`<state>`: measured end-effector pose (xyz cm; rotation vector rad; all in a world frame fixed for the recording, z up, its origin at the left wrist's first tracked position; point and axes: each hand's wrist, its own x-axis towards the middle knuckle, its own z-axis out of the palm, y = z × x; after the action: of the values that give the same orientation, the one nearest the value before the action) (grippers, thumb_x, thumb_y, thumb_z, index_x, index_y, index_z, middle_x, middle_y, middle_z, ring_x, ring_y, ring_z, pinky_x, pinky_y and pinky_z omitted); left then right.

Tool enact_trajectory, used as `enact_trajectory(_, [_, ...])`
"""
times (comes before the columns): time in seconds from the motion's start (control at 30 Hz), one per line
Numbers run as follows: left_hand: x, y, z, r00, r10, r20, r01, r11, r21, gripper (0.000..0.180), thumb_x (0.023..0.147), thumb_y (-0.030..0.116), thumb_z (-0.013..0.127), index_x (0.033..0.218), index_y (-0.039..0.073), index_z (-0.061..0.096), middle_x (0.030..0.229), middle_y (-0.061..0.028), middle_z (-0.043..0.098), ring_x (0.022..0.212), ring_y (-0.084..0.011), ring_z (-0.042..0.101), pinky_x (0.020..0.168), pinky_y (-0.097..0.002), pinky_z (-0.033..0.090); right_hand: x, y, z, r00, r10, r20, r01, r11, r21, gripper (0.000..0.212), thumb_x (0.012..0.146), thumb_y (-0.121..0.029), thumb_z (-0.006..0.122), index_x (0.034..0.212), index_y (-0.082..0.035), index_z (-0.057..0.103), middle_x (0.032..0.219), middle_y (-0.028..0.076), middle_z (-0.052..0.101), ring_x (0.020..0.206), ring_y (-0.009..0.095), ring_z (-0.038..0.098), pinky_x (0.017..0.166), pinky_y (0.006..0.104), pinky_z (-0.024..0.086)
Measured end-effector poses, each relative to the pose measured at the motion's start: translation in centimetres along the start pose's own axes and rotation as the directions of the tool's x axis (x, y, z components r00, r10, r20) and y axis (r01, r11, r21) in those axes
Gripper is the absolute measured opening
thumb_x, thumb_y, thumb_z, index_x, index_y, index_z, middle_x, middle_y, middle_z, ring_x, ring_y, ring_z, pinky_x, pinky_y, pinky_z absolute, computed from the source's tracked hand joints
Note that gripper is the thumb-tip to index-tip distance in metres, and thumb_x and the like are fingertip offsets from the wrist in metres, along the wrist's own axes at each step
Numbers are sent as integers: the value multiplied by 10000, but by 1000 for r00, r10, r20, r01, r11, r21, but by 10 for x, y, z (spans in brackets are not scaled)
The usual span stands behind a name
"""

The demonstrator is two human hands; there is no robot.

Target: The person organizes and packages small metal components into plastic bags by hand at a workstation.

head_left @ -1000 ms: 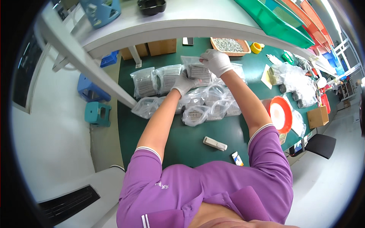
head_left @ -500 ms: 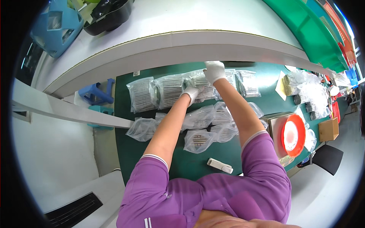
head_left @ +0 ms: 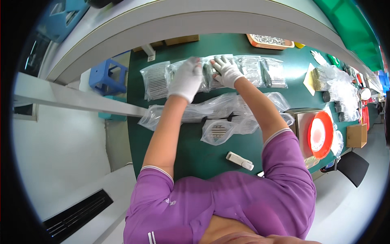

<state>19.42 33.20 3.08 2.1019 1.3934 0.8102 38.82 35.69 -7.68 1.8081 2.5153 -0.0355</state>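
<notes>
Clear plastic bags of thin metal rods lie in a row across the green table [head_left: 191, 162]. My left hand [head_left: 187, 80], in a white glove, is over the second and third bags, partly covering them. Its fingers point away and are too blurred to tell whether they grip plastic. My right hand [head_left: 227, 72], also gloved, rests on the middle bag [head_left: 215, 81] with its fingers spread. To its right are another rod bag [head_left: 248, 70] and the end bag [head_left: 274, 73]. Nearer me, under my forearms, lies a second group of loosely wrapped bags [head_left: 217, 132].
A white handheld device [head_left: 239, 160] lies near my body. On the right stands a scale with a red tray [head_left: 328, 135]. An orange tray of small metal parts [head_left: 270, 42] sits at the back, below the overhanging shelf [head_left: 203, 25]. A blue stool [head_left: 107, 77] stands left.
My view has tipped so the table's back shows. My right hand has come down from the shelf edge onto the middle bag and spread; my left hand has moved left and farther away.
</notes>
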Motion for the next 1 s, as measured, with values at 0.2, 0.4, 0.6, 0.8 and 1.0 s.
enact_trajectory(0.2, [-108,-39,-43,968,4,-252,-11,1000,-28,149,838,153,533,931,45,579,877,-125,591,796,-301,566,737,-362,452,-5,6,-22,981,89,172,-86,996,-28,573,853,-415,459,1356,-164,347,1424,63,283,1304,267,264,1037,507,231])
enact_trajectory(0.4, [-269,-83,-49,886,-463,39,437,803,-404,179,880,206,549,807,43,557,682,-14,559,553,-70,507,525,-219,415,-89,-68,-126,988,130,-78,-47,754,656,197,759,-255,610,899,-130,671,840,138,643,782,304,617,712,384,481])
enact_trajectory(0.6, [-304,-59,-31,703,-556,444,705,458,-541,238,871,253,557,921,20,550,680,-39,584,562,-109,561,522,-233,446,-185,-132,-110,954,-294,59,281,945,166,261,643,-299,691,790,-90,636,840,88,617,786,299,590,705,411,474])
enact_trajectory(0.8, [-284,-42,-10,912,-308,272,384,873,-300,365,749,83,657,1091,28,541,830,-68,610,674,-149,582,642,-255,482,-200,-182,-76,994,-25,-102,64,917,393,102,683,-171,646,752,-101,618,707,98,600,695,295,591,612,392,469])
enact_trajectory(1.0, [-317,-40,8,944,-201,263,331,619,-712,478,717,-54,663,1151,59,499,980,-73,595,730,-103,570,694,-228,480,-246,-242,-83,998,16,-67,33,738,674,121,677,-179,652,754,-90,621,729,107,612,708,303,601,642,372,475])
